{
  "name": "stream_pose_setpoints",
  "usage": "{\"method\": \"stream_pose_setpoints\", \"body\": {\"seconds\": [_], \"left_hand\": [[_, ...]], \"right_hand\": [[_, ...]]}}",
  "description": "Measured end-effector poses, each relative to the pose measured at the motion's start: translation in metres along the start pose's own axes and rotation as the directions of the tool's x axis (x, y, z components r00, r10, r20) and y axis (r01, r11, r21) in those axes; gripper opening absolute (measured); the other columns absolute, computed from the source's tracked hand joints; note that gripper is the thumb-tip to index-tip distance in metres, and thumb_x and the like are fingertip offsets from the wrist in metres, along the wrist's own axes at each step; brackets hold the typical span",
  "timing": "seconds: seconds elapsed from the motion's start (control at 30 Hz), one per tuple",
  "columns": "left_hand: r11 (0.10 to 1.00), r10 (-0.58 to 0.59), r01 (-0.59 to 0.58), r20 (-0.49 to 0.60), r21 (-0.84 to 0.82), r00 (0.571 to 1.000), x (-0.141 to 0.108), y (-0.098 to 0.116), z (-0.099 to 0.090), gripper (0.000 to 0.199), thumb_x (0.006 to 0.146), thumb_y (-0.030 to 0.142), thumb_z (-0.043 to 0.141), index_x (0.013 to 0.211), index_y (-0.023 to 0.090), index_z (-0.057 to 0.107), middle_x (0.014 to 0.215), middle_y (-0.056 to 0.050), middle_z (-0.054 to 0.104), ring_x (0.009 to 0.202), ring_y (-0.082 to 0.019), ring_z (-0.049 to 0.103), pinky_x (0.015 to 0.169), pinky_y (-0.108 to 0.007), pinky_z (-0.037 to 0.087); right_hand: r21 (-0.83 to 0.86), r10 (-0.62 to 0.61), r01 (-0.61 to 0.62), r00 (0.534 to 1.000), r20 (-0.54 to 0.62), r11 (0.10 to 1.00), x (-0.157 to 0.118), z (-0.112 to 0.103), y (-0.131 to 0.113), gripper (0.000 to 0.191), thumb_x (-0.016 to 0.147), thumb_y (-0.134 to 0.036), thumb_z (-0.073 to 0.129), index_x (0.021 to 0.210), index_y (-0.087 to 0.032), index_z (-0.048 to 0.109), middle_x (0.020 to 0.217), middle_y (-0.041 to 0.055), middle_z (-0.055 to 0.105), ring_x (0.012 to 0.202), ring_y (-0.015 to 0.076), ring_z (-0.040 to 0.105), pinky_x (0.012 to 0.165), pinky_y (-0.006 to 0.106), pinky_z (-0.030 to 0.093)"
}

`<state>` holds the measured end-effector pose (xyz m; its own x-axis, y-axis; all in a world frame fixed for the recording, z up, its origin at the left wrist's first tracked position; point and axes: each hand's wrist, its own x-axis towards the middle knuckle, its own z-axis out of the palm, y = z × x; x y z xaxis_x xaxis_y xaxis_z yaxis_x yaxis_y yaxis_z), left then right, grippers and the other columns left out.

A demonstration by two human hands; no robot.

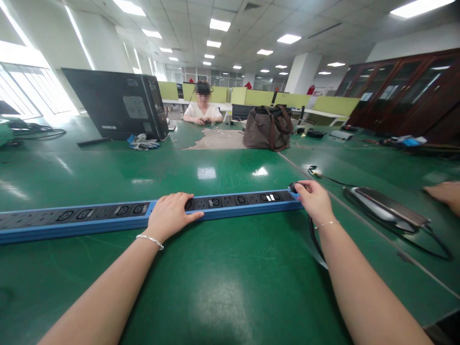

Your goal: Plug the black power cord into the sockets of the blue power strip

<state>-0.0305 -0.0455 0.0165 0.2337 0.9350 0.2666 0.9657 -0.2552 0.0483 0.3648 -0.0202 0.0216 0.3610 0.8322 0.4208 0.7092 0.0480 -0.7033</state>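
A long blue power strip with black sockets lies across the green table and runs out of view at the left. My left hand is laid over its middle and grips it, fingers behind and thumb along the near side. At the strip's right end, my right hand pinches a black plug. A black cable hangs below that hand. My fingers partly hide the plug, and I cannot tell whether it sits in a socket.
To the right lies a silver and brown device with a cable, near another person's hand. A black computer case, gloves and a brown bag stand farther back. Another person sits across the table.
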Motion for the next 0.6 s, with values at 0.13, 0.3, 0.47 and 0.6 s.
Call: {"method": "stream_pose_setpoints", "body": {"seconds": [0.13,0.3,0.47,0.6], "left_hand": [[1.000,0.006,-0.006,0.000,-0.001,1.000,0.000,0.000,0.000,0.066,0.074,0.069,0.042,0.116,0.019,0.056,0.110,-0.009,0.064,0.102,-0.027,0.057,0.088,-0.038,0.039],[1.000,0.010,-0.009,-0.016,0.009,1.000,-0.001,0.001,0.000,0.066,0.076,0.068,0.041,0.115,0.018,0.056,0.108,-0.010,0.064,0.100,-0.026,0.057,0.088,-0.039,0.039],[1.000,0.006,-0.006,-0.023,0.000,1.000,-0.002,0.002,0.001,0.064,0.075,0.068,0.042,0.115,0.019,0.057,0.108,-0.010,0.064,0.101,-0.026,0.057,0.089,-0.039,0.038],[1.000,0.005,-0.005,-0.033,-0.011,0.999,-0.002,0.002,0.001,0.063,0.076,0.067,0.043,0.115,0.019,0.057,0.108,-0.010,0.064,0.103,-0.027,0.056,0.090,-0.039,0.037]], "right_hand": [[0.057,0.024,-0.028,0.998,0.066,0.998,-0.008,-0.001,-0.014,0.042,0.076,-0.049,0.049,0.101,-0.017,0.059,0.060,-0.0015,0.056,0.050,0.0132,0.050,0.052,0.027,0.041],[-0.033,-0.024,0.029,0.991,0.133,0.999,-0.020,0.005,-0.041,0.035,0.079,-0.047,0.045,0.092,-0.019,0.060,0.064,0.0008,0.060,0.055,0.0143,0.052,0.058,0.027,0.041],[-0.046,-0.065,0.078,0.972,0.227,0.996,-0.032,0.026,-0.070,0.025,0.078,-0.038,0.046,0.088,-0.021,0.061,0.064,-0.0003,0.062,0.056,0.0146,0.053,0.058,0.026,0.039],[-0.096,-0.066,0.100,0.948,0.311,0.990,-0.036,0.040,-0.078,0.021,0.078,-0.036,0.047,0.086,-0.023,0.060,0.067,-0.0013,0.063,0.059,0.0142,0.055,0.060,0.025,0.039]]}}
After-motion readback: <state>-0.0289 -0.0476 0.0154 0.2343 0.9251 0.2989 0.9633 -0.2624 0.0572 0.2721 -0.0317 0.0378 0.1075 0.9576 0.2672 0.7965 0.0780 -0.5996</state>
